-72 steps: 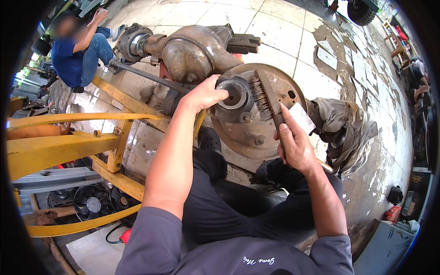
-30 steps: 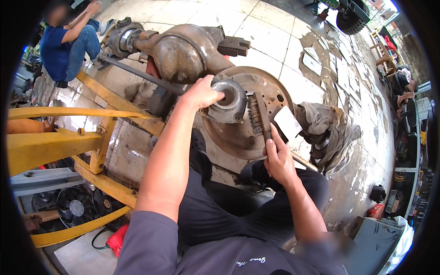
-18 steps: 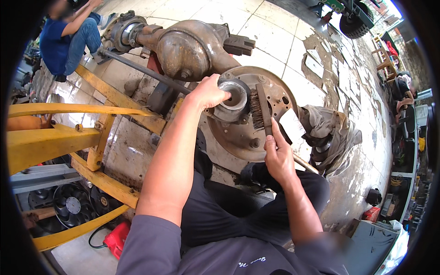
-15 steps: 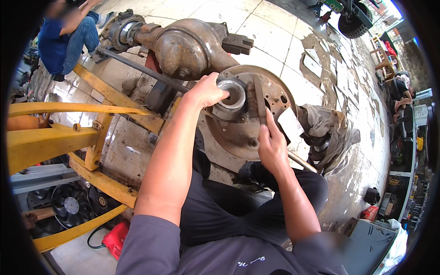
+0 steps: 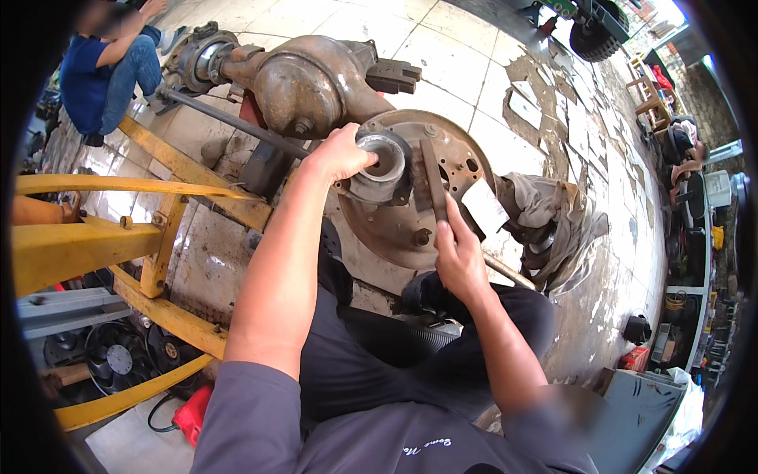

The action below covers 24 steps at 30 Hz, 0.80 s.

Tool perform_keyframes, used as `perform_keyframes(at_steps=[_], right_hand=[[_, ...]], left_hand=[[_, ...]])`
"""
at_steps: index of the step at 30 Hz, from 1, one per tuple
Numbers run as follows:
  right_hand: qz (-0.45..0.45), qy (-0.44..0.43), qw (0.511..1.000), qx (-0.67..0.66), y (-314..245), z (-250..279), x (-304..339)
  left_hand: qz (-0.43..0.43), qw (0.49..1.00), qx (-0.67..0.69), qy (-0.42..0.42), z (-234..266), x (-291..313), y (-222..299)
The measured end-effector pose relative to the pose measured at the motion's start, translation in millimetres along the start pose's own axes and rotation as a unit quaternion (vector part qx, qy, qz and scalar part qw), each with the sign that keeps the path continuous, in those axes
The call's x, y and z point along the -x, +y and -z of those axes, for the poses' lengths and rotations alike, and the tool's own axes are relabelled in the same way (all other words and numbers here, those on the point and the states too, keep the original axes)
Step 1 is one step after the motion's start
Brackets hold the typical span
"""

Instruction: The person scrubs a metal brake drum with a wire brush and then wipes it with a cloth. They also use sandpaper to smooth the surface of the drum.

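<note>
My left hand [image 5: 339,154] grips the grey-rimmed hub [image 5: 382,187], right hand [image 5: 459,254] the brush [image 5: 433,178]; rightward, though blurred, the plate [image 5: 391,231] seems still rusty.

Your left hand [image 5: 339,153] grips the hub [image 5: 384,172]; your right hand [image 5: 463,262] holds the brush [image 5: 433,178] close beside it, over the plate [image 5: 380,235].

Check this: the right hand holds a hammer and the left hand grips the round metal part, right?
Not quite: the head view shows the right hand holding a bristle brush, not a hammer. The left hand does grip the round metal part.
</note>
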State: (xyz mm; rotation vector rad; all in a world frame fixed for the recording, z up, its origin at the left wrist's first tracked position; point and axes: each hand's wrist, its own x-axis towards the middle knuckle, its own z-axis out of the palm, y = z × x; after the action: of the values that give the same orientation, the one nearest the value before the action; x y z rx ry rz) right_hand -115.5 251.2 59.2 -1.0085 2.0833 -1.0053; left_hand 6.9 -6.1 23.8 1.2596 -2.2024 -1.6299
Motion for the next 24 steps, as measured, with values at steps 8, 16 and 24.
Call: perform_keyframes(at_steps=[8, 16, 24], right_hand=[[0.026, -0.004, 1.0, 0.01, -5, 2, -49], [-0.027, -0.001, 0.999, 0.022, -16, -5, -4], [0.022, 0.01, 0.999, 0.033, -5, -1, -12]], left_hand=[[0.022, 0.998, -0.042, 0.029, -5, 4, 11], [0.011, 0.999, -0.041, 0.008, 0, -2, -1], [0.021, 0.998, -0.043, 0.038, -4, 4, 9]])
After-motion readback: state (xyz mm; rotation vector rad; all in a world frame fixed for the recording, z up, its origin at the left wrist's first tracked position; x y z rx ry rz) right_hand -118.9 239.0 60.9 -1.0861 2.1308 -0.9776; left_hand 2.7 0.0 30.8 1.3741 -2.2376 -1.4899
